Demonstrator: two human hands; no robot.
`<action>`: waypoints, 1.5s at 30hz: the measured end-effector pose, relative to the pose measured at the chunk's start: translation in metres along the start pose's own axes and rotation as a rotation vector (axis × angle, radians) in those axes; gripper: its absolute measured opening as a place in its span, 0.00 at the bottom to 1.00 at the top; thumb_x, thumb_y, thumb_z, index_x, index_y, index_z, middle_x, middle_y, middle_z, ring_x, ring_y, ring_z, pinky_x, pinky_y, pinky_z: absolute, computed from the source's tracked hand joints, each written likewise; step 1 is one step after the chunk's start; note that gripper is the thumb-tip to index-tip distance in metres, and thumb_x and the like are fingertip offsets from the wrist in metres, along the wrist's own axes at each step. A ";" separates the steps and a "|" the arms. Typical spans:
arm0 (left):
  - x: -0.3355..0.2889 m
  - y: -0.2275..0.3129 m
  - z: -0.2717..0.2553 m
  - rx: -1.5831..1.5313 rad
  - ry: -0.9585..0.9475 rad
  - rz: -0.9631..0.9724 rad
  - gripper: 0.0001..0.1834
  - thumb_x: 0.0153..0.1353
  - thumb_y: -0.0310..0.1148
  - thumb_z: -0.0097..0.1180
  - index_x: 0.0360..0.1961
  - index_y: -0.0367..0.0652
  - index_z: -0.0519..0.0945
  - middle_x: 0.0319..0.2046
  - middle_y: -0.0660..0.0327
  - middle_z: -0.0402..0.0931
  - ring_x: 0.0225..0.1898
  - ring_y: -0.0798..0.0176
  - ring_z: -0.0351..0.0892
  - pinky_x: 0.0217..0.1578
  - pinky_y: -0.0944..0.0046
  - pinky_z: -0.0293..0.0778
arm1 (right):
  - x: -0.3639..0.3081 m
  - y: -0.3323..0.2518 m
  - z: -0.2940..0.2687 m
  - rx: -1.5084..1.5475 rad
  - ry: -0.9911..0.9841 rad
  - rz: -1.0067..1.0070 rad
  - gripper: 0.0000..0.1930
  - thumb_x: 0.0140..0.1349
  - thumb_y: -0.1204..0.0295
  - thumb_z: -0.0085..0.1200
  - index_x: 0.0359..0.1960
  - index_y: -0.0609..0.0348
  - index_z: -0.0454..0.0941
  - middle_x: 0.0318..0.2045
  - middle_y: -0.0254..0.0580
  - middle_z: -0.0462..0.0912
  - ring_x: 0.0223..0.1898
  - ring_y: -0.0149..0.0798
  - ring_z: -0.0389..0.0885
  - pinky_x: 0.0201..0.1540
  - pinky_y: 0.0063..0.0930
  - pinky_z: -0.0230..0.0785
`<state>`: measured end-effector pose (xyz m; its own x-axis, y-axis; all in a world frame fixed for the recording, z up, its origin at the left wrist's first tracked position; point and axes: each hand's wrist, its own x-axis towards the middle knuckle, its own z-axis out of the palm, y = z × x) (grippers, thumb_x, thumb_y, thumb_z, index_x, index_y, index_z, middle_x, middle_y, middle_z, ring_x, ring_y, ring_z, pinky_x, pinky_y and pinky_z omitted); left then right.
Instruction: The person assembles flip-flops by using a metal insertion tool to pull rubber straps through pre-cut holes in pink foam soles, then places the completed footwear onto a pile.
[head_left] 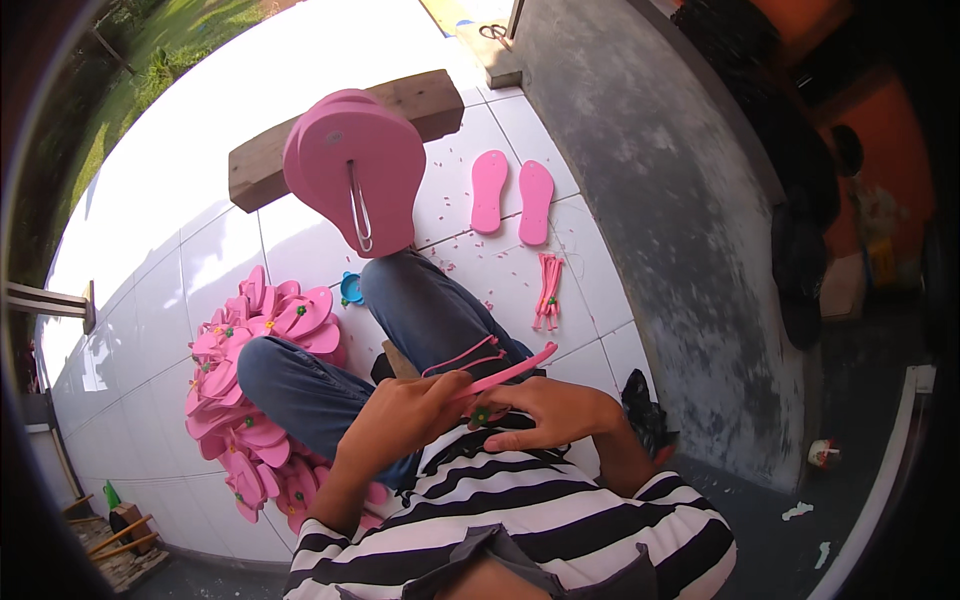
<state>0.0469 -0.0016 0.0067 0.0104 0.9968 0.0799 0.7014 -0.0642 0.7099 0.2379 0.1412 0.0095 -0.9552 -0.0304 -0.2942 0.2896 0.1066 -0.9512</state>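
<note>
In front of my body, a pink flip-flop strap (515, 369) runs between my two hands. My left hand (400, 418) is closed round it, with thin pink ends sticking out above the fingers. My right hand (555, 410) is bent around the strap's lower part, where a small green flower (481, 415) shows by the fingers. Part of the strap is hidden by the hands. Ahead, above my knee, pink foot-shaped soles (375, 135) rest against a wooden beam (430, 103). A looped metal wire (358, 210) sticks out of the front sole.
A heap of pink flip-flops (235, 400) with flowers lies at left, near a small blue dish (351, 288). Two pink soles (489, 195) and a bundle of pink straps (547, 292) lie on the white tiles at right. Scissors (494, 34) sit by the grey wall (650, 180).
</note>
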 end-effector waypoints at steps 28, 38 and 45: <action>0.015 -0.022 -0.016 -0.541 0.278 -0.311 0.11 0.67 0.35 0.57 0.33 0.37 0.78 0.18 0.64 0.73 0.19 0.73 0.69 0.22 0.69 0.64 | 0.070 -0.043 -0.050 -0.510 0.185 -0.295 0.15 0.69 0.61 0.53 0.50 0.56 0.70 0.41 0.46 0.76 0.35 0.49 0.83 0.41 0.41 0.75; -0.010 -0.050 -0.031 -0.421 -0.093 -0.213 0.14 0.68 0.40 0.55 0.34 0.39 0.80 0.19 0.54 0.75 0.20 0.53 0.75 0.24 0.59 0.68 | 0.059 -0.020 -0.078 -0.655 -0.078 -0.347 0.08 0.68 0.65 0.54 0.38 0.56 0.74 0.29 0.38 0.79 0.22 0.42 0.79 0.24 0.33 0.69; -0.027 -0.055 -0.042 -0.503 0.068 -0.281 0.14 0.69 0.37 0.53 0.32 0.36 0.78 0.16 0.62 0.70 0.17 0.68 0.68 0.20 0.65 0.61 | 0.036 -0.022 -0.083 -0.988 0.125 -0.248 0.10 0.70 0.63 0.50 0.36 0.56 0.70 0.24 0.38 0.73 0.22 0.45 0.79 0.24 0.38 0.69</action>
<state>-0.0217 -0.0271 -0.0049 -0.1852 0.9745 -0.1269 0.2456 0.1710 0.9542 0.1921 0.2201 0.0271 -0.9973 -0.0651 -0.0346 -0.0415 0.8839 -0.4658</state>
